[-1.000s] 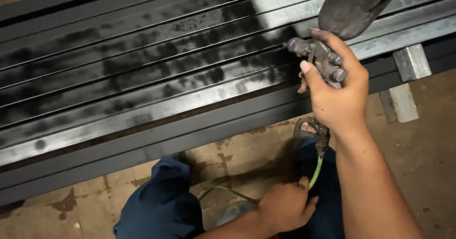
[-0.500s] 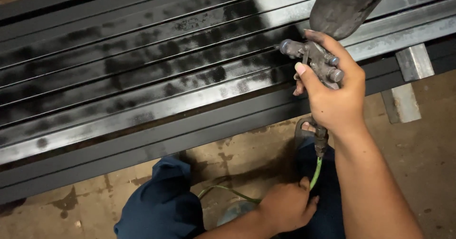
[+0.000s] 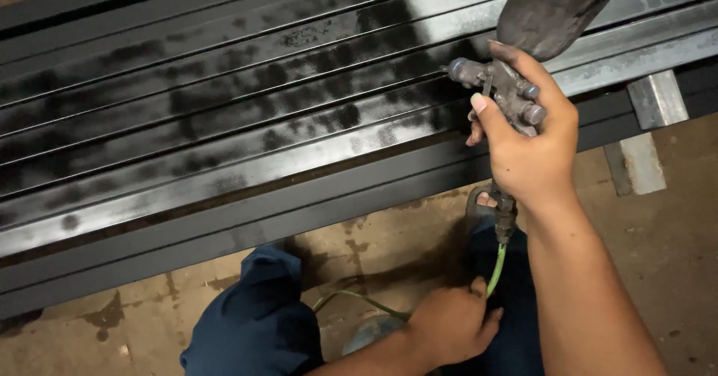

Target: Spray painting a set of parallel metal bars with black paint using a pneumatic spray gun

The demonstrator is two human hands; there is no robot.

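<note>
The right hand's fingers (image 3: pixel 479 107) are wrapped tight around the spray gun (image 3: pixel 508 96), nozzle aimed at the metal bars (image 3: pixel 224 137), already patchy black. The green air hose (image 3: pixel 496 270) is pinched in the left hand (image 3: pixel 449 324), low by the knee (image 3: pixel 262 324). A tugged hose could easily jerk the gun, so runs or missed stripes might get left.

You have no package, no label, no sign and no screen in front of you here (nothing of this kind on the near side or the far side, on the left or on the right).
</note>
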